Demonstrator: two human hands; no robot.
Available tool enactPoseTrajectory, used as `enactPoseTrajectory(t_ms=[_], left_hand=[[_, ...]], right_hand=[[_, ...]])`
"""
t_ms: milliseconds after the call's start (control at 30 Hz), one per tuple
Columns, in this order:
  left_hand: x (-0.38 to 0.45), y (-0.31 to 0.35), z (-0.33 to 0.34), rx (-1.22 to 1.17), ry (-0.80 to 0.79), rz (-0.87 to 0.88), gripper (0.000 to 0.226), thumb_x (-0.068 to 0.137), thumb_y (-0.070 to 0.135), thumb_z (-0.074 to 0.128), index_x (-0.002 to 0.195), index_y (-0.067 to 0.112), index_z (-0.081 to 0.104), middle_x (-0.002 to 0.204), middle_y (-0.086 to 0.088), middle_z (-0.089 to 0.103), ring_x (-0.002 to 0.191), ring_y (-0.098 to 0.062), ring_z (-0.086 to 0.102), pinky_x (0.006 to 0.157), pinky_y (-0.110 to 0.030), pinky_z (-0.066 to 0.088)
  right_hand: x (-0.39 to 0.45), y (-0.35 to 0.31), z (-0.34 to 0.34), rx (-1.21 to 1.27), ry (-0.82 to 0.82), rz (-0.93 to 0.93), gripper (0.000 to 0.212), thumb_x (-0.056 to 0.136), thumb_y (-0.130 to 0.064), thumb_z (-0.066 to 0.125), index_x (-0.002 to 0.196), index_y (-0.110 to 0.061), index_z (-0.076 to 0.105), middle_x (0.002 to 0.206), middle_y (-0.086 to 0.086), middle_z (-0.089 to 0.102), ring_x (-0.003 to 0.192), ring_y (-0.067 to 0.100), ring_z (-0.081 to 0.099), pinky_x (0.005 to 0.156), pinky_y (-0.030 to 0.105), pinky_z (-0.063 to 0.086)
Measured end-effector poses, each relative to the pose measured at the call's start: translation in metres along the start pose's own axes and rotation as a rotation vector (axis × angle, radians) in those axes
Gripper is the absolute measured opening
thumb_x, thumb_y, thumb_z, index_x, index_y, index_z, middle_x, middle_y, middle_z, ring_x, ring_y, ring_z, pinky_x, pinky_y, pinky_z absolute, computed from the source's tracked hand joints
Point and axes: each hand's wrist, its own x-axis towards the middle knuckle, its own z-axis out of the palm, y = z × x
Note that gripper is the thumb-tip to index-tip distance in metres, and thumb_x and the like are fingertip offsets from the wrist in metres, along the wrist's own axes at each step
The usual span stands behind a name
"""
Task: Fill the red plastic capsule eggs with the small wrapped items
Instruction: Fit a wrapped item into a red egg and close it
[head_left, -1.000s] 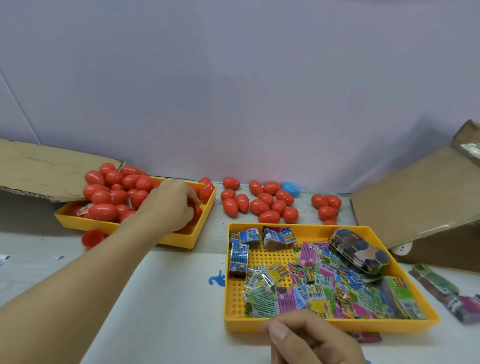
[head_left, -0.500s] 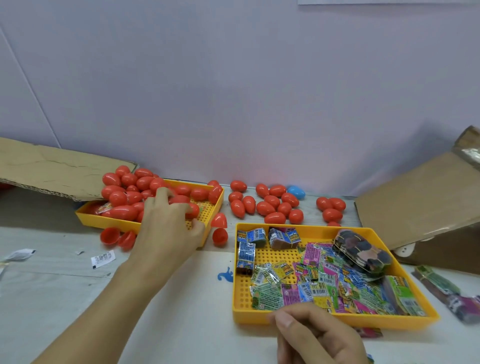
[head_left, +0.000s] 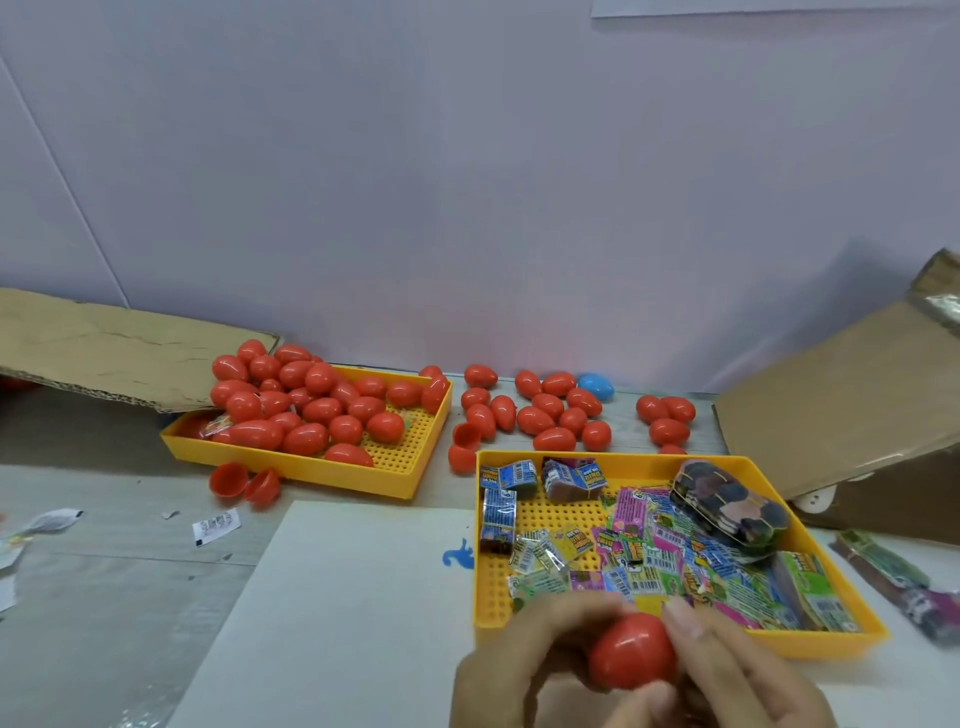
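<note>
Both hands meet low in front of the perforated yellow tray (head_left: 613, 462) of wrapped items. The left hand (head_left: 511, 667) and right hand (head_left: 737, 675) curl their fingers (head_left: 691, 623) around one smooth, glossy red capsule egg (head_left: 634, 652), held above the surface (head_left: 337, 597).

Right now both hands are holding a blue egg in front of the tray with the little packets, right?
Not quite. The egg held by the left hand and right hand is red, as the head view shows. It is indeed in front of the tray with the little packets. The only blue egg lies at the back by the wall.
</note>
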Motion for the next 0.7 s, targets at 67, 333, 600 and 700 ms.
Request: enactPoseTrajectory(t_ms=[67, 333, 600, 700], left_hand=[[0.000, -0.001, 0.002, 0.054, 0.127, 0.071, 0.035, 0.078, 0.045, 0.082, 0.110, 0.054, 0.070, 0.109, 0.015, 0.070, 0.096, -0.006, 0.069, 0.082, -0.020, 0.055], [-0.006, 0.003, 0.016, -0.107, 0.332, -0.001, 0.045, 0.057, 0.079, 0.074, 0.088, 0.045, 0.078, 0.073, 0.007, 0.075, 0.062, -0.009, 0.071, 0.058, -0.016, 0.053], [-0.003, 0.013, 0.015, -0.514, 0.374, -0.193, 0.051, 0.077, 0.061, 0.055, 0.073, 0.015, 0.078, 0.044, -0.023, 0.057, 0.031, -0.017, 0.044, 0.036, -0.017, 0.034], [-0.002, 0.014, 0.014, -0.526, 0.373, -0.204, 0.051, 0.076, 0.053, 0.051, 0.065, 0.010, 0.076, 0.046, -0.024, 0.058, 0.030, -0.020, 0.047, 0.035, -0.019, 0.037]], right_hand=[[0.002, -0.001, -0.004, -0.017, -0.016, 0.040, 0.021, 0.070, -0.005, 0.070, 0.049, -0.007, 0.068, 0.048, 0.013, 0.059, 0.036, 0.010, 0.055, 0.037, 0.010, 0.041], [0.000, -0.003, 0.002, -0.007, -0.008, 0.143, 0.038, 0.059, -0.033, 0.071, 0.050, 0.003, 0.064, 0.047, 0.023, 0.050, 0.036, 0.016, 0.049, 0.035, 0.020, 0.040], [0.002, -0.005, 0.000, -0.069, -0.046, 0.136, 0.054, 0.054, -0.053, 0.067, 0.034, -0.005, 0.054, 0.031, 0.017, 0.036, 0.024, 0.015, 0.032, 0.032, 0.012, 0.026], [0.003, -0.001, -0.003, -0.110, -0.097, 0.124, 0.056, 0.052, -0.049, 0.086, 0.034, -0.007, 0.054, 0.031, 0.016, 0.038, 0.024, 0.015, 0.034, 0.032, 0.014, 0.027]])
